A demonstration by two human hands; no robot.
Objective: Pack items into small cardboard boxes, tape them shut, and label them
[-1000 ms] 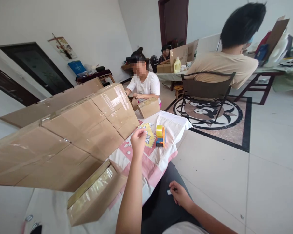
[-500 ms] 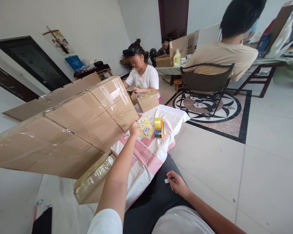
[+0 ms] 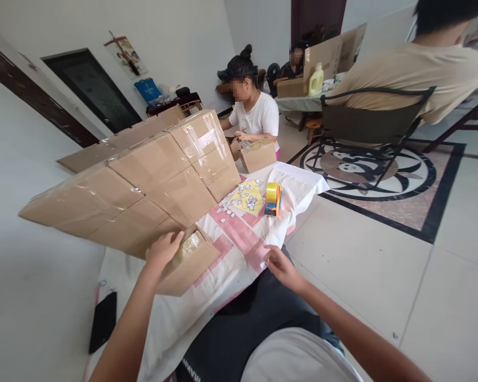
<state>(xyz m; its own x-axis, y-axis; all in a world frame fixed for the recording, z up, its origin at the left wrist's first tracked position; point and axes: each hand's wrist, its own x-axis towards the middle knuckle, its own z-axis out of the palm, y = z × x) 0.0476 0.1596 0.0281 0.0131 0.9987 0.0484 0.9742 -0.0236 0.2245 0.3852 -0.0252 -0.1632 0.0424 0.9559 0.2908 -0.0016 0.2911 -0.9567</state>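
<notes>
My left hand (image 3: pixel 164 250) lies over the back of a small cardboard box (image 3: pixel 193 261), its fingers stretched along the box's taped top. My right hand (image 3: pixel 282 268) is raised over my lap by the table edge, fingers pinched on a small white piece (image 3: pixel 263 263). Beyond them, a yellow sheet (image 3: pixel 250 200) with several small white pieces on and around it lies on the pink and white tablecloth (image 3: pixel 239 236). A tape dispenser (image 3: pixel 273 199) with a yellow roll stands beside the sheet. Large taped cardboard boxes (image 3: pixel 151 183) form a wall along the left.
Across the table a person in a white shirt (image 3: pixel 258 114) handles cardboard behind another small box (image 3: pixel 258 155). A black phone-like object (image 3: pixel 103 321) lies at the left table edge. Someone sits in a dark chair (image 3: pixel 376 119) on the right, on the tiled floor (image 3: pixel 366 265).
My left hand has come back from the yellow sheet's edge to the small box. My right hand has risen towards the table edge with the white piece. The view has shifted left.
</notes>
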